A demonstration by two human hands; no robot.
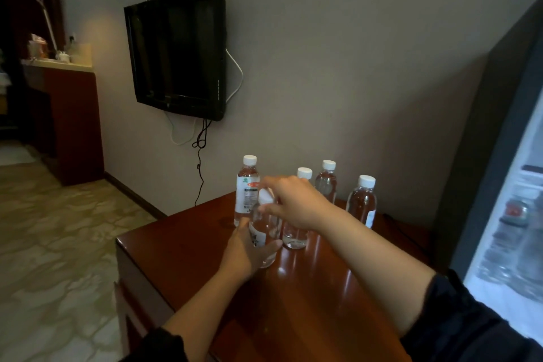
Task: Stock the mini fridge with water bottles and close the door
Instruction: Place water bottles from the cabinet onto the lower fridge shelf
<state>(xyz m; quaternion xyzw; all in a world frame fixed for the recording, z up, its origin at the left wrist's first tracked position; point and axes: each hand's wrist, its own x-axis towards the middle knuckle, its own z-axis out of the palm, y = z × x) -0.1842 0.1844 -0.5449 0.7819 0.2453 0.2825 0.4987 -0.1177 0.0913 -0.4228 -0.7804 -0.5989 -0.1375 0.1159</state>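
Several clear water bottles with white caps stand on a red-brown wooden cabinet (308,303). My left hand (249,250) wraps around the lower body of the nearest bottle (264,226). My right hand (293,203) pinches that same bottle at its white cap. Behind it stands a labelled bottle (247,188). To the right are three more bottles (295,236), (326,182), (363,203). The mini fridge (517,214) stands open at the right edge, lit inside, with blurred bottles on its shelf.
The fridge's dark door (470,141) stands open right of the cabinet. A black wall-mounted TV (179,53) hangs above, its cables dangling toward the cabinet's back edge. Tiled floor (58,244) lies to the left, with a counter (67,114) at the far left.
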